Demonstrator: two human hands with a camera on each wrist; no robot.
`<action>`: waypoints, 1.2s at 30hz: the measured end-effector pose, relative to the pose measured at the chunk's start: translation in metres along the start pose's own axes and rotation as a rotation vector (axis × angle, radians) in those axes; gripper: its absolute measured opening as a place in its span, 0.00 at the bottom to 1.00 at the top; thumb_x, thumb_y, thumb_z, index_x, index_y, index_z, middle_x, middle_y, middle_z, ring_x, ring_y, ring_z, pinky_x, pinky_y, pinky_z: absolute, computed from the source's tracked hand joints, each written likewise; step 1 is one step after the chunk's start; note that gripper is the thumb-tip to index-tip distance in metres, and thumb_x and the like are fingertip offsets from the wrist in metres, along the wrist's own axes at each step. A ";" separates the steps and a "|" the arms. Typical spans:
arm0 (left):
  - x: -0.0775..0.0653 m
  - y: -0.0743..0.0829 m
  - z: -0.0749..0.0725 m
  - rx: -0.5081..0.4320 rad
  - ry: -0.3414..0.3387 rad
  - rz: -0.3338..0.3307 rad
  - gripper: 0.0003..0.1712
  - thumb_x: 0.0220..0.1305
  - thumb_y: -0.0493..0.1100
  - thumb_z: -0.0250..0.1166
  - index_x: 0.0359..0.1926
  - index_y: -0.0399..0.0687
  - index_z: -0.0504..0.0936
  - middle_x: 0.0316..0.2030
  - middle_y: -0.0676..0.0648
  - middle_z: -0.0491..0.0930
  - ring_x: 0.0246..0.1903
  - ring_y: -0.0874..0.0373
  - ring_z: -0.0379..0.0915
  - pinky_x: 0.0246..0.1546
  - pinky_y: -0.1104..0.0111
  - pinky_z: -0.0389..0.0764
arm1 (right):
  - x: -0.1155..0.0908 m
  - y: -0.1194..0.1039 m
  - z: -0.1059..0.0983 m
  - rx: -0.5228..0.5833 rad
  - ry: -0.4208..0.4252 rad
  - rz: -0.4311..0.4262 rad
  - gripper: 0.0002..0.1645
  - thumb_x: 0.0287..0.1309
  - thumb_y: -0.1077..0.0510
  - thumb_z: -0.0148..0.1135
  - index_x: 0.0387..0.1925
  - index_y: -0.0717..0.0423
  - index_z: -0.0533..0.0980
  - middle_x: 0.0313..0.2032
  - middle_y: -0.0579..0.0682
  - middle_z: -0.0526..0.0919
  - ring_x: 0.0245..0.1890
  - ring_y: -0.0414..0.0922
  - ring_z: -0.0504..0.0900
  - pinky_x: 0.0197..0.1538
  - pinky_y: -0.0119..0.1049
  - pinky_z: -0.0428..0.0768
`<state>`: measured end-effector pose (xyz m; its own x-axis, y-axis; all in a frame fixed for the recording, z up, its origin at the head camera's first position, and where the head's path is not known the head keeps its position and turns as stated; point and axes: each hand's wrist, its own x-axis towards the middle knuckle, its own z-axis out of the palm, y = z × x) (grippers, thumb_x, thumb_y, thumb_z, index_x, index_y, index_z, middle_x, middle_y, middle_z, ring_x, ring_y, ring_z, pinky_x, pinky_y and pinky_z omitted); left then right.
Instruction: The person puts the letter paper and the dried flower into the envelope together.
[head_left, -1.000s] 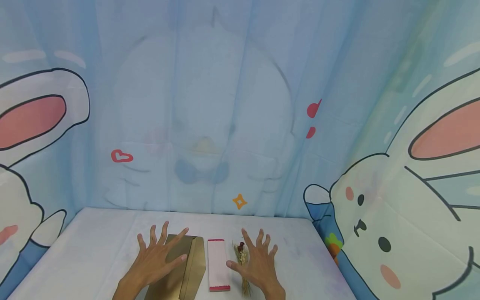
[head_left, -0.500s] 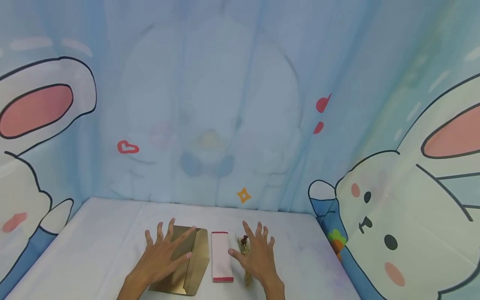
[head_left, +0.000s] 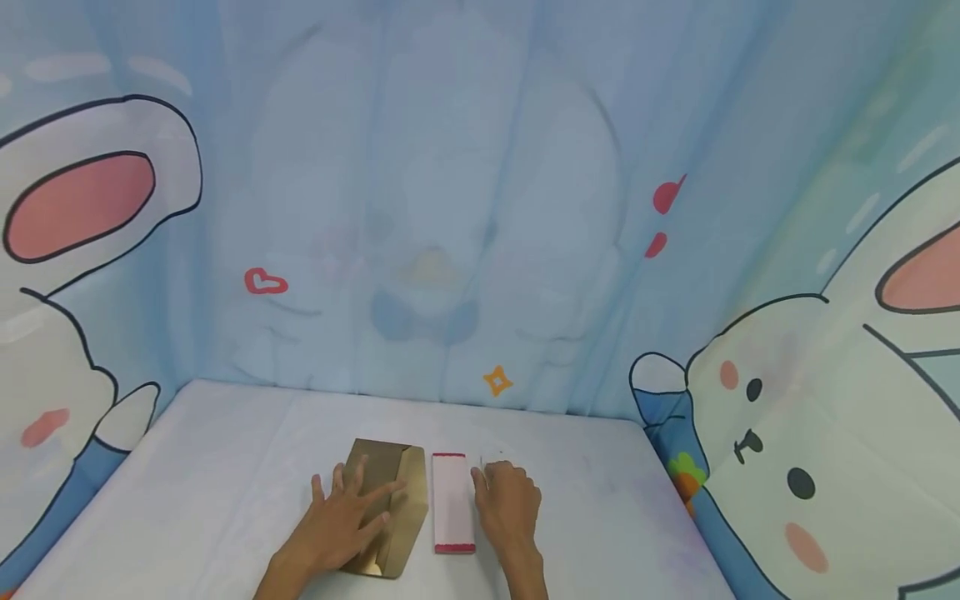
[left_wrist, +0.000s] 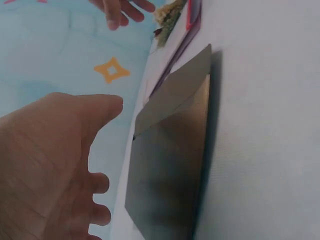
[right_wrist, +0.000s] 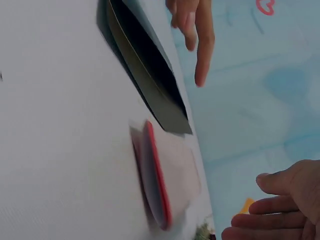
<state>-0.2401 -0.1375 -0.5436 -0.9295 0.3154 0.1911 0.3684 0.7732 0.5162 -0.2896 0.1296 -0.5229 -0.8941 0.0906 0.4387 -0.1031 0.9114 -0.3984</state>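
In the head view my left hand [head_left: 333, 525] is spread with its fingers apart over a gold envelope [head_left: 408, 500]. A gap shows between that hand and the envelope [left_wrist: 167, 165] in the left wrist view. My right hand [head_left: 510, 504] is over the small dried flower bunch [left_wrist: 170, 20], which it hides in the head view. Both wrist views show the right hand's fingers [right_wrist: 267, 217] loosely extended toward the table, with nothing in them. Between the hands lies a flat pale pink piece with red end edges [head_left: 453, 504]; it looks folded in the right wrist view.
A white cloth covers the table [head_left: 600, 500]. Behind it hangs a light blue curtain [head_left: 337, 183] printed with rabbits and small shapes, reaching the table's back edge.
My right hand has turned from spread to fingers pointing down, now covering the dried flowers. My left hand stays spread above the envelope. The head view has shifted slightly.
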 end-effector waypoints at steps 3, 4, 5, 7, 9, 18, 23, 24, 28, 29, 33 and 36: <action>-0.002 -0.001 0.004 -0.023 -0.035 -0.022 0.29 0.83 0.60 0.58 0.79 0.68 0.74 0.81 0.20 0.57 0.73 0.05 0.53 0.66 0.11 0.51 | -0.003 -0.008 0.011 0.017 0.001 0.058 0.16 0.57 0.53 0.83 0.34 0.64 0.90 0.29 0.56 0.92 0.30 0.54 0.90 0.36 0.51 0.85; -0.002 -0.002 0.006 -0.026 -0.042 -0.030 0.29 0.82 0.60 0.59 0.79 0.67 0.75 0.80 0.20 0.58 0.73 0.06 0.55 0.66 0.12 0.54 | -0.005 -0.011 0.015 0.036 -0.015 0.078 0.16 0.56 0.54 0.84 0.33 0.64 0.88 0.27 0.56 0.90 0.28 0.52 0.88 0.35 0.50 0.84; -0.003 -0.004 0.008 -0.031 -0.046 -0.036 0.29 0.82 0.60 0.59 0.78 0.65 0.75 0.80 0.21 0.59 0.73 0.06 0.56 0.65 0.12 0.56 | -0.007 -0.012 0.019 0.053 -0.033 0.095 0.16 0.56 0.55 0.84 0.31 0.65 0.86 0.26 0.56 0.88 0.27 0.52 0.86 0.34 0.49 0.83; -0.004 -0.005 0.011 -0.050 -0.059 -0.048 0.29 0.82 0.59 0.60 0.78 0.61 0.76 0.81 0.22 0.60 0.74 0.08 0.55 0.66 0.14 0.57 | -0.012 -0.015 0.025 0.076 -0.067 0.125 0.17 0.55 0.57 0.84 0.30 0.65 0.84 0.24 0.55 0.85 0.26 0.50 0.83 0.32 0.48 0.80; -0.006 -0.006 0.014 -0.079 -0.058 -0.057 0.29 0.81 0.57 0.62 0.77 0.57 0.76 0.81 0.24 0.61 0.74 0.07 0.53 0.67 0.14 0.57 | -0.016 -0.016 0.031 0.080 -0.091 0.148 0.18 0.54 0.58 0.84 0.30 0.66 0.82 0.24 0.55 0.82 0.26 0.49 0.81 0.32 0.49 0.79; -0.009 -0.005 0.019 -0.104 -0.026 -0.091 0.31 0.79 0.51 0.65 0.78 0.55 0.73 0.81 0.25 0.61 0.76 0.07 0.47 0.73 0.22 0.61 | -0.020 -0.023 0.045 0.143 -0.033 0.227 0.15 0.50 0.66 0.83 0.30 0.69 0.80 0.24 0.59 0.83 0.27 0.56 0.85 0.32 0.56 0.82; -0.009 -0.002 0.020 -0.086 -0.010 -0.113 0.31 0.78 0.48 0.67 0.77 0.56 0.73 0.81 0.25 0.61 0.75 0.06 0.48 0.73 0.21 0.62 | -0.021 -0.019 0.048 0.256 0.042 0.253 0.08 0.52 0.72 0.75 0.26 0.67 0.81 0.25 0.60 0.85 0.27 0.59 0.86 0.31 0.57 0.83; -0.009 -0.001 0.020 -0.085 -0.005 -0.115 0.31 0.78 0.48 0.67 0.77 0.56 0.73 0.81 0.25 0.62 0.75 0.06 0.48 0.73 0.21 0.61 | -0.020 -0.018 0.048 0.281 0.047 0.273 0.07 0.52 0.72 0.74 0.26 0.66 0.82 0.24 0.58 0.85 0.26 0.56 0.86 0.31 0.56 0.83; -0.009 -0.002 0.021 -0.102 0.005 -0.119 0.30 0.78 0.47 0.66 0.76 0.56 0.74 0.80 0.24 0.62 0.75 0.05 0.48 0.73 0.21 0.61 | -0.017 -0.014 0.038 0.444 0.004 0.375 0.03 0.55 0.71 0.72 0.28 0.67 0.85 0.24 0.57 0.87 0.25 0.49 0.84 0.28 0.45 0.81; -0.009 -0.002 0.022 -0.108 0.006 -0.119 0.29 0.78 0.47 0.66 0.76 0.56 0.74 0.80 0.24 0.62 0.75 0.05 0.47 0.73 0.21 0.61 | -0.015 -0.013 0.034 0.479 -0.016 0.413 0.02 0.57 0.70 0.72 0.29 0.67 0.85 0.26 0.56 0.87 0.26 0.47 0.83 0.29 0.42 0.80; -0.009 -0.002 0.022 -0.125 0.011 -0.115 0.29 0.79 0.47 0.65 0.77 0.56 0.74 0.80 0.24 0.62 0.75 0.05 0.47 0.73 0.21 0.60 | -0.010 -0.013 0.020 0.666 -0.097 0.529 0.05 0.65 0.69 0.71 0.39 0.71 0.86 0.32 0.59 0.88 0.28 0.46 0.83 0.28 0.35 0.82; -0.009 -0.001 0.021 -0.127 0.012 -0.113 0.29 0.80 0.47 0.65 0.77 0.56 0.74 0.81 0.24 0.61 0.75 0.05 0.47 0.73 0.21 0.60 | -0.008 -0.014 0.015 0.796 -0.133 0.577 0.08 0.67 0.69 0.70 0.43 0.73 0.85 0.34 0.61 0.89 0.28 0.44 0.85 0.27 0.33 0.86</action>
<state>-0.2313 -0.1294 -0.5636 -0.9654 0.2230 0.1355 0.2573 0.7275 0.6360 -0.2873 0.1099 -0.5329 -0.9359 0.3456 -0.0677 0.1447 0.2020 -0.9686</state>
